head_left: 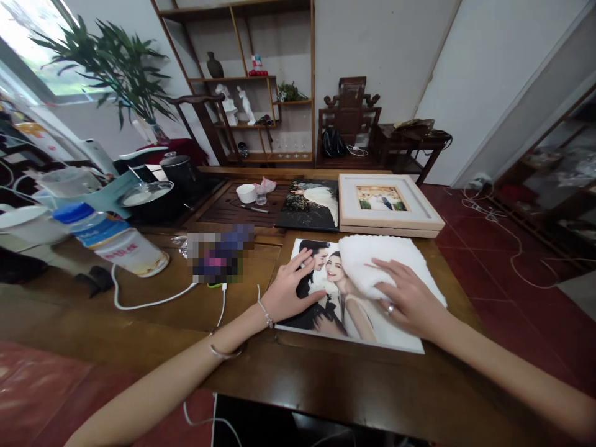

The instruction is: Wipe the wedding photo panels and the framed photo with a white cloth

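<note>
A large glossy wedding photo print (326, 323) lies flat on the wooden table (326, 385) in front of me. My left hand (291, 290) rests on the print's left edge with fingers spread flat. A white cloth (367, 264) lies on the print's upper right part, and my right hand (406, 299) presses on its near edge, fingers together, a ring on one finger.
Behind the print lie a darker wedding photo (310, 205) and a white framed picture (388, 205). A white cup (246, 193) sits on the tea tray. A bottle (114, 239) lies at left, with a white cable (153, 302), pots (146, 197), a plant and shelves beyond.
</note>
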### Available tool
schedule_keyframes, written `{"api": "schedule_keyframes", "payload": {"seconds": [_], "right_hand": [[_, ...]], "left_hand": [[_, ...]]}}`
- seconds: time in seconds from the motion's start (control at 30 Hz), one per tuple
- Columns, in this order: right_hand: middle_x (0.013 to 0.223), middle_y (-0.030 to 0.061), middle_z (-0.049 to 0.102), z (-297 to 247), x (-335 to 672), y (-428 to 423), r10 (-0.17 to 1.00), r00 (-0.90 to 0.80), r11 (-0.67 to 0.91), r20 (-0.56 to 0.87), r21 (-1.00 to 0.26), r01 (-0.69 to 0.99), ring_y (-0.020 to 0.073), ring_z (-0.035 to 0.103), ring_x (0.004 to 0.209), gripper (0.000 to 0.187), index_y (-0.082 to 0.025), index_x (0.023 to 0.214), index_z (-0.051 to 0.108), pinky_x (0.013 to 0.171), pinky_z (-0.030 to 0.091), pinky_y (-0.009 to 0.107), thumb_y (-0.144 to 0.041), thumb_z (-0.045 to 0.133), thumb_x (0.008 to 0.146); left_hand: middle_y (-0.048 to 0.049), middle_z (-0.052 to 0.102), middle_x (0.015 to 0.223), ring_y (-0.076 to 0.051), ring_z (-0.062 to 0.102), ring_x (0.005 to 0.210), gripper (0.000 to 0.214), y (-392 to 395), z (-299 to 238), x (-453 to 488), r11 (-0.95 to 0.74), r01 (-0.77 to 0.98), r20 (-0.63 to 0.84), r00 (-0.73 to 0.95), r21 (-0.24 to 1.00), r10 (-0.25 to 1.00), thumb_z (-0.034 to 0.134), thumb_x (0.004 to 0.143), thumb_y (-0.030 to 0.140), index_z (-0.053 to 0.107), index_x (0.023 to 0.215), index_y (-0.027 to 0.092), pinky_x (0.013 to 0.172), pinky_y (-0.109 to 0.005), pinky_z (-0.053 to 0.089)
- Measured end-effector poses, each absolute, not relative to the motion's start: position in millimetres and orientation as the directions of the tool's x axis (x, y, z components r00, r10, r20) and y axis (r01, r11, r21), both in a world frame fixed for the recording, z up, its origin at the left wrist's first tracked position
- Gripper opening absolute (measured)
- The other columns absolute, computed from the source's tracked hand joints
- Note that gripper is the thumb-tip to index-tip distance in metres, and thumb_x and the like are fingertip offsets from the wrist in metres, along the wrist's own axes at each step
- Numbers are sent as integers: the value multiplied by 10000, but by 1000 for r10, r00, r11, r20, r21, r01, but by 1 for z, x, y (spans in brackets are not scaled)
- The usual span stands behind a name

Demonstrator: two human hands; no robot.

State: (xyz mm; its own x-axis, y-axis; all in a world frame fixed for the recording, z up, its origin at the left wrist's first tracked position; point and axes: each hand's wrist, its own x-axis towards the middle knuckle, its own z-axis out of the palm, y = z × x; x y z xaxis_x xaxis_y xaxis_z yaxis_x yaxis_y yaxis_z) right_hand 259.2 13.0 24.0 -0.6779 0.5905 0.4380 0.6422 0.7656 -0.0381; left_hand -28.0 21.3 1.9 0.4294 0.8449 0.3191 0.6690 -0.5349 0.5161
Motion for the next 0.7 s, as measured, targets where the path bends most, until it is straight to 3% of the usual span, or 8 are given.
{"api": "schedule_keyframes", "payload": {"seconds": [0.1,0.27,0.5,0.7], "right_hand": [[1180,200,591,22,261,27,618,-633,733,466,-48,679,324,451,1226,177,-159,904,633,942,417,561,-147,480,815],[1265,202,535,23,247,-9,603,-660,751,449,-40,659,341,366,1291,151,-155,883,601,988,354,613,-121,478,802],[1396,176,427,25,229,-79,547,-753,827,365,-97,554,397,289,1323,51,-170,676,540,1005,297,652,-128,531,706],[1348,145,494,23,249,-32,521,-767,834,373,-33,551,338,337,1311,115,-190,825,619,1005,332,585,-186,511,784]], "left_hand": [[-156,351,1462,-301,277,1380,657,21,1,-28,-546,659,331,434,518,838,642,779,456,422,1351,222,1056,-529,327],[-143,383,1447,-277,291,1377,575,22,-2,-27,-526,664,337,404,532,850,594,825,428,447,1335,206,1073,-493,326],[-119,380,1452,-246,286,1382,485,24,-3,-27,-518,659,328,401,546,855,496,891,323,424,1356,209,1095,-467,310],[-135,373,1454,-260,291,1379,490,24,-2,-28,-504,679,302,404,534,863,493,891,340,429,1350,181,1089,-483,314]]}}
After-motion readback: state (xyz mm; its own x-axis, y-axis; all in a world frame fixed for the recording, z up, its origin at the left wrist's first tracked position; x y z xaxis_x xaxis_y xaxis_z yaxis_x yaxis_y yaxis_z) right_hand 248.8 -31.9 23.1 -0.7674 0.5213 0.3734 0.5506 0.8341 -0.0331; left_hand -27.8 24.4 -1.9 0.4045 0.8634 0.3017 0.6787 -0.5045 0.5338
